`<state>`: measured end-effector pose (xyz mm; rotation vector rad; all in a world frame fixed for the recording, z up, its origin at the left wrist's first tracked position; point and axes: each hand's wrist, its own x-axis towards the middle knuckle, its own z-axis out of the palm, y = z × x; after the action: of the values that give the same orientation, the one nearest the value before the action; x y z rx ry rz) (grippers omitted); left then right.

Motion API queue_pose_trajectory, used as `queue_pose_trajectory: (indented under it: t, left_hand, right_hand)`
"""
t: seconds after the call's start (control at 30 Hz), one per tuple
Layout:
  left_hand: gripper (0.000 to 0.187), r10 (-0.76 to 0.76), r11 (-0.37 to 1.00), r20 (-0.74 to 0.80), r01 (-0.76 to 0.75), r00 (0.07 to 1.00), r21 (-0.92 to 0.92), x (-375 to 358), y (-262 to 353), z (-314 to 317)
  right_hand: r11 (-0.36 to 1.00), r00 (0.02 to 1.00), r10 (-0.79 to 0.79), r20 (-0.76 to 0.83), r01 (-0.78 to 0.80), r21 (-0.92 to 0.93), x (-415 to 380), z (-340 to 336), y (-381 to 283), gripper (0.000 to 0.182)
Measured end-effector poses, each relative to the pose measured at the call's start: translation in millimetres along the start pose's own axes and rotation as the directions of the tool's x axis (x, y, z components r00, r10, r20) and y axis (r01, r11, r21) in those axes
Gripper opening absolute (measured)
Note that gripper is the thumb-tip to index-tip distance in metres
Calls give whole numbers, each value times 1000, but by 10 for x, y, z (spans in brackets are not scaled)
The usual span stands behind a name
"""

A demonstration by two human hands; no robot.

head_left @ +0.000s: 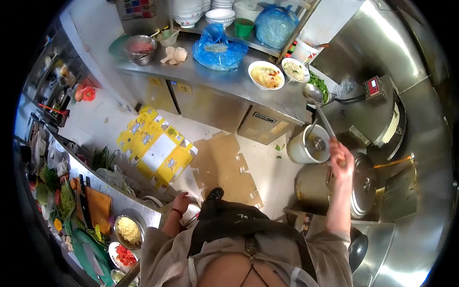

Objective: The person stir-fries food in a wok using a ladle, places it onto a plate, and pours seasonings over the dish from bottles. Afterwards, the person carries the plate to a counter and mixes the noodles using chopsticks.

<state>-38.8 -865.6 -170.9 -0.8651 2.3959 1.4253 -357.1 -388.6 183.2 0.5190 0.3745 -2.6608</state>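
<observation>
My right hand (340,157) is closed around the long handle of a metal ladle (313,93). The ladle's bowl is up near the counter corner, beside some green vegetables (319,85). Close by on the counter stand a white bowl of noodles with red bits (267,75) and a second white bowl of food (295,70). Below the ladle handle is a tall white bucket (311,144) with a metal utensil in it. My left hand (180,202), a bracelet on its wrist, hangs low by the left counter with fingers loosely apart, holding nothing visible.
A large lidded pot (364,186) stands right of me. Blue plastic bags (217,52) lie on the steel counter (201,79). Flattened cardboard (224,162) covers the floor. At left are a cutting board (99,205), knives and a bowl of chopped yellow food (129,230).
</observation>
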Motion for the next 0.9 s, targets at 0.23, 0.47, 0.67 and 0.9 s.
queue_pose_trajectory:
  t: [0.23, 0.47, 0.67, 0.9]
  left_hand:
    - [31, -79, 988, 17, 80, 997, -132, -66, -689, 143]
    - [35, -134, 948, 1, 128, 991, -293, 83, -941, 175]
    - [38, 30, 987, 47, -37, 998, 159, 329, -183, 45]
    - [39, 10, 990, 113, 6, 994, -143, 895, -426, 339]
  right_hand:
    - [763, 999, -27, -34, -1, -647, 1665, 209, 413, 6]
    - [648, 989, -140, -37, 63, -759, 1831, 554, 619, 7]
    - [736, 996, -88, -26, 47, -675, 1804, 678, 616, 8]
    - [972, 955, 112, 276, -162, 167, 682, 333, 46, 46]
